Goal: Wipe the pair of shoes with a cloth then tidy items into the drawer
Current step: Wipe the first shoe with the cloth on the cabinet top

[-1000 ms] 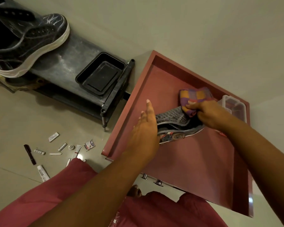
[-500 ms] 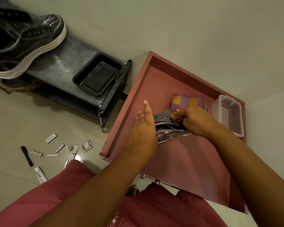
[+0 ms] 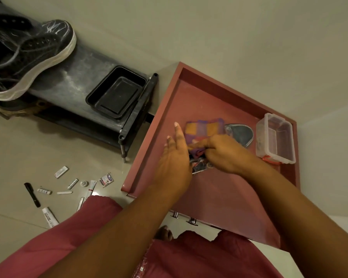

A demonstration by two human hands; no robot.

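Observation:
A grey shoe (image 3: 240, 134) lies inside the open red drawer (image 3: 219, 197), mostly covered by my hands. My right hand (image 3: 223, 153) grips an orange and purple checked cloth (image 3: 204, 130) and holds it against the shoe's near end. My left hand (image 3: 175, 157) is held beside the shoe with straight fingers, steadying it on the left. A black shoe with a white sole (image 3: 28, 57) stands on the dark shoe rack (image 3: 72, 81) at the top left.
A clear plastic box (image 3: 275, 137) sits at the drawer's right side. A black tray (image 3: 117, 93) rests on the rack. Several small tubes, packets and a black marker (image 3: 31, 194) lie scattered on the floor at the left. My red-clad knees fill the bottom.
My right hand has dragged the cloth leftward along the shoe, uncovering the shoe's right end. My left hand stays beside the shoe.

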